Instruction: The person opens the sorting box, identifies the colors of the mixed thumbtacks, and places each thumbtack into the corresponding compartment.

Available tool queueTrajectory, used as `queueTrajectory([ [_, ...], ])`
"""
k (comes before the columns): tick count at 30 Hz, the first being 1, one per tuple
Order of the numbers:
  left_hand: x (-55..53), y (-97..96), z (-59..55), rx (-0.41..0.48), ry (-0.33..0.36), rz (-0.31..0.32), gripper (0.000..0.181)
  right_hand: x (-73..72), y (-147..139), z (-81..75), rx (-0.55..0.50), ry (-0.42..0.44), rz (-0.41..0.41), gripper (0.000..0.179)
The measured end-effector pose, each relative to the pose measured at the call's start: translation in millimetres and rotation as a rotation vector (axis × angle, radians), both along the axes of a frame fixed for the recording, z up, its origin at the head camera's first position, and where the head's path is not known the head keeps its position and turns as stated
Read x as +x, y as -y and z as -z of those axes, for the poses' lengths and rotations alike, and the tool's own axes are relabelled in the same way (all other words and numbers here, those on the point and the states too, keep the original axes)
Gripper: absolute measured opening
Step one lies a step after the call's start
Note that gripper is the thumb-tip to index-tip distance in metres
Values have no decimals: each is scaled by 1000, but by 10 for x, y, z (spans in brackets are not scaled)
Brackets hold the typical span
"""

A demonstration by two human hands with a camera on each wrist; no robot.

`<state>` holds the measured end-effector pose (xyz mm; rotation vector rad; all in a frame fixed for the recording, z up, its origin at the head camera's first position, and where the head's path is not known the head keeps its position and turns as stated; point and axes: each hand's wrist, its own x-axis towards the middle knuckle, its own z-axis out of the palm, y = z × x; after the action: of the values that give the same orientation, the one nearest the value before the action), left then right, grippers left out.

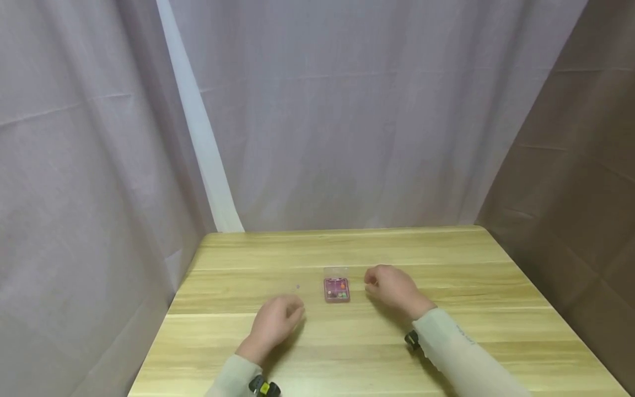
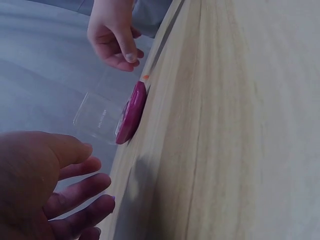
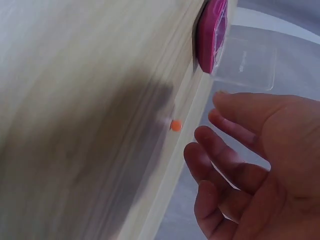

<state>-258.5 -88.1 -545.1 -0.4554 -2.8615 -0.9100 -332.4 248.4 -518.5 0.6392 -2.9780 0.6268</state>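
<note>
A small magenta pill box (image 1: 337, 290) stands on the table with its clear lid (image 1: 336, 272) raised. Small coloured pieces, orange, green and white among them, lie in its compartments. My left hand (image 1: 278, 318) hovers at the near left of the box, fingers loosely bent with nothing visible between them. Just beyond it lies a tiny purple pill (image 1: 297, 286). To the right of the box is my right hand (image 1: 394, 288), its fingers relaxed and apart from the box. In the right wrist view an orange pill (image 3: 176, 125) lies on the table beside those fingertips.
The wood-grain table (image 1: 357, 353) has rounded far corners. Grey curtains (image 1: 347, 138) hang behind it and at both sides, with a pale gap at the back left. Each wrist wears a dark band, the left one (image 1: 264, 387) near the front edge of view.
</note>
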Motion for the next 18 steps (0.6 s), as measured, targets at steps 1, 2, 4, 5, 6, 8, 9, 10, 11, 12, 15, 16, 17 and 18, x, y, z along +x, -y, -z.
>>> queueTrajectory([
  [1,-4,1,-6,0,0,-2,17,-1,-6,-12,12,-7,1,9],
  [2,-9,2,-10,-1,0,-3,17,-4,-10,-22,26,-13,0,9],
  [4,-12,4,-15,1,3,-6,17,-16,-18,-29,54,-26,-3,7],
  [5,-13,5,-16,1,5,-8,18,-24,-23,-27,68,-29,-1,6],
  [6,-16,5,-19,1,5,-7,18,-34,-28,-21,82,-32,-2,5],
  [8,-15,6,-22,5,11,-11,19,-57,-38,-3,102,-36,-3,5],
  [9,-14,7,-21,6,14,-13,19,-70,-43,9,108,-38,-2,5],
  [10,-18,7,-21,8,13,-12,19,-83,-47,20,112,-41,-1,5],
  [11,-20,7,-19,9,15,-14,19,-98,-51,34,116,-42,1,5],
  [12,-23,7,-15,12,16,-15,19,-117,-55,50,120,-44,2,5],
  [15,-29,5,-1,15,14,-14,18,-170,-64,90,136,-55,1,6],
  [16,-30,3,4,17,14,-14,18,-187,-66,98,139,-57,1,6],
  [17,-28,2,9,20,17,-15,18,-204,-69,109,143,-59,0,7],
  [18,-27,0,11,23,17,-13,17,-219,-69,118,145,-61,-1,7],
])
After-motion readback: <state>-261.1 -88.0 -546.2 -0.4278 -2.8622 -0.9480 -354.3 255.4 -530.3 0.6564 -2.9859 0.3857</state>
